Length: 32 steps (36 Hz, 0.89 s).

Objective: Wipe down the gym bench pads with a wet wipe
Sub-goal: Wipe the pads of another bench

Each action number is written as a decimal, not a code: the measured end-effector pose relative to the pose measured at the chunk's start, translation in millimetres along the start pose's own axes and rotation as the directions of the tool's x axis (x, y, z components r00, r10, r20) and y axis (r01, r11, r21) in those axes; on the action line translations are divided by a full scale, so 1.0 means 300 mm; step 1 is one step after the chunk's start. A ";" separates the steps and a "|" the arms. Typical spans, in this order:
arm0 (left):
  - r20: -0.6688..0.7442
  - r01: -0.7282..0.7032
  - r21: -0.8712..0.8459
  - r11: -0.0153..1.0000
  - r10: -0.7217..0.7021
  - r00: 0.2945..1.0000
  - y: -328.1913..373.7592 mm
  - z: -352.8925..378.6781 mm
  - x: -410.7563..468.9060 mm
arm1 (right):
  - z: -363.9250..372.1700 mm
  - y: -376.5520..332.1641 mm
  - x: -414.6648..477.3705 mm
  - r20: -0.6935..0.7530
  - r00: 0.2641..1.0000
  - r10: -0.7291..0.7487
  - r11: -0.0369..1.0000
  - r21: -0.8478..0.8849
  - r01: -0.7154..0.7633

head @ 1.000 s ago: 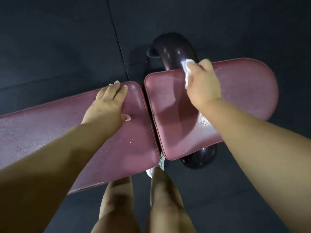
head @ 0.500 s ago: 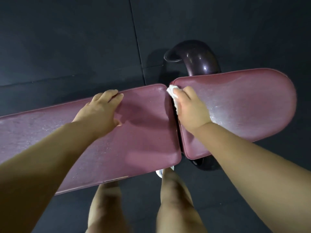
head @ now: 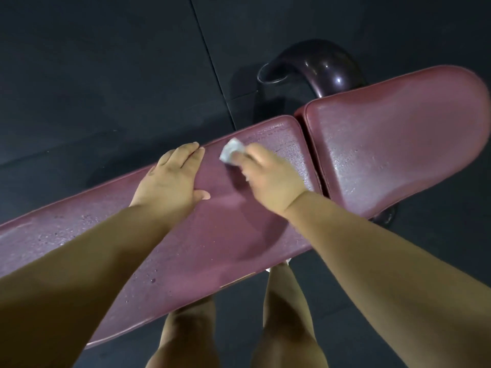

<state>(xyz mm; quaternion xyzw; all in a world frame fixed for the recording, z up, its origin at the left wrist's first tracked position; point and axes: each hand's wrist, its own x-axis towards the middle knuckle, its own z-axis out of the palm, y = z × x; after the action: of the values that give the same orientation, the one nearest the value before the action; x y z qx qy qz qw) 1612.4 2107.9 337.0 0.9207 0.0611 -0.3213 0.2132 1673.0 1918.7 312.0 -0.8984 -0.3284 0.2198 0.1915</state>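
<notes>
Left hand [head: 172, 179]: released, lying palm-down on the long pad [head: 212, 235]. Fingers were straight and close together, their tips at the pad's far edge; the thumb stuck out to the side along the surface. It held nothing.

Right hand [head: 271, 181]: grasping the wet wipe [head: 231, 152]. The wipe was a small white bunched wad, sticking out past the fingertips and pressed onto the far part of the long pad, just beside the left hand's fingers. This hand was motion-blurred, so the exact lie of each finger could not be made out.

Both pads were dark red vinyl. The short pad [head: 393, 144] lay to the right, parted from the long one by a narrow gap, and its surface looked glossy with fine droplets. A dark, shiny curved frame tube [head: 318, 67] came out from behind the short pad, down to the black mat floor [head: 106, 75].

Labels: a pale strip [head: 236, 281] showed on the long pad's near edge, too small to read.

The person's bare legs [head: 186, 335] stood against the near side.
</notes>
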 end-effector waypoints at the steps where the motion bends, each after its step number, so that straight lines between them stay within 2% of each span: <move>1: -0.001 -0.003 -0.005 1.000 0.003 1.000 -0.001 0.000 0.001 | -0.024 0.040 -0.006 -0.043 0.997 0.069 0.998 -0.012 -0.070; 2: -0.005 -0.007 -0.009 1.000 0.007 1.000 -0.001 0.000 0.002 | -0.051 0.082 -0.013 -0.142 0.971 0.193 0.980 -0.024 -0.198; 4: -0.012 -0.006 -0.018 1.000 0.006 1.000 0.001 0.003 0.004 | -0.096 0.153 -0.028 -0.282 0.838 0.467 0.879 0.043 -0.475; 5: -0.016 -0.005 -0.026 1.000 0.004 1.000 0.001 0.004 0.005 | -0.097 0.163 -0.032 -0.299 0.776 0.556 0.825 0.088 -0.558; 6: -0.021 -0.004 -0.035 0.999 0.004 1.000 0.002 0.008 0.006 | -0.091 0.152 -0.036 -0.316 0.738 0.596 0.797 0.121 -0.592; 8: -0.033 -0.007 -0.049 0.999 0.006 0.999 0.004 0.012 0.005 | -0.054 0.078 -0.044 -0.329 0.728 0.601 0.795 0.149 -0.588; 9: -0.038 -0.009 -0.050 0.999 0.007 0.999 0.005 0.015 0.004 | -0.024 0.024 -0.053 -0.319 0.748 0.582 0.811 0.166 -0.561; 10: -0.042 -0.011 -0.049 0.999 0.009 0.999 0.006 0.018 0.001 | 0.018 -0.031 -0.068 -0.296 0.801 0.520 0.854 0.181 -0.487; 13: -0.044 -0.014 -0.032 0.999 0.012 0.999 0.013 0.030 -0.006 | 0.107 -0.166 -0.122 -0.114 0.967 0.227 0.967 0.145 -0.209; 15: -0.040 -0.014 -0.028 1.000 0.013 0.999 0.017 0.032 -0.007 | 0.119 -0.160 -0.160 -0.074 0.997 -0.027 0.997 0.076 0.033; 16: -0.040 -0.011 -0.032 0.999 0.010 0.999 0.017 0.032 -0.007 | 0.101 -0.128 -0.169 -0.077 0.996 -0.046 0.998 0.040 0.050; 18: -0.039 -0.001 -0.044 0.999 -0.001 0.999 0.019 0.029 -0.008 | 0.050 -0.024 -0.178 -0.064 0.993 0.102 0.995 0.000 -0.102; 20: -0.037 0.008 -0.060 0.998 -0.010 0.999 0.024 0.027 -0.010 | -0.021 0.077 -0.192 -0.125 0.943 0.309 0.950 -0.017 -0.313; 22: -0.034 0.019 -0.072 0.997 -0.021 0.999 0.030 0.027 -0.014 | -0.076 0.148 -0.200 -0.264 0.765 0.588 0.807 0.128 -0.576; 23: -0.031 0.024 -0.072 0.997 -0.027 0.999 0.034 0.028 -0.017 | -0.078 0.150 -0.201 -0.266 0.686 0.677 0.735 0.199 -0.648; 24: -0.029 0.030 -0.068 0.997 -0.032 0.999 0.038 0.030 -0.024 | -0.072 0.125 -0.201 -0.269 0.639 0.721 0.693 0.259 -0.673; 25: -0.029 0.037 -0.062 0.997 -0.039 0.999 0.044 0.034 -0.031 | -0.037 0.088 -0.197 -0.268 0.627 0.731 0.681 0.246 -0.689; 27: -0.041 0.064 -0.052 0.997 -0.066 0.997 0.057 0.046 -0.055 | 0.049 -0.020 -0.204 -0.271 0.658 0.702 0.712 0.256 -0.654; 28: -0.045 0.078 -0.047 0.996 -0.081 0.996 0.062 0.054 -0.073 | 0.091 -0.077 -0.214 -0.250 0.722 0.645 0.764 0.228 -0.604; 30: -0.036 0.101 -0.039 0.994 -0.102 0.994 0.075 0.074 -0.115 | 0.161 -0.168 -0.259 -0.095 0.920 0.380 0.915 0.181 -0.359; 31: -0.027 0.104 -0.035 0.994 -0.105 0.994 0.079 0.086 -0.139 | 0.176 -0.190 -0.284 0.007 0.980 0.200 0.962 0.189 -0.198; 32: -0.020 0.097 -0.028 0.995 -0.098 0.995 0.082 0.100 -0.165 | 0.177 -0.190 -0.310 0.104 0.994 0.020 0.983 0.181 -0.039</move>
<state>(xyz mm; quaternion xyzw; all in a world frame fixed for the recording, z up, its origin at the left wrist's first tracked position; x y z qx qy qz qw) 1562.7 2074.1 355.0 0.9170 0.1126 -0.3205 0.2090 1552.6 1907.1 320.8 -0.8695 -0.3029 0.2972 0.2528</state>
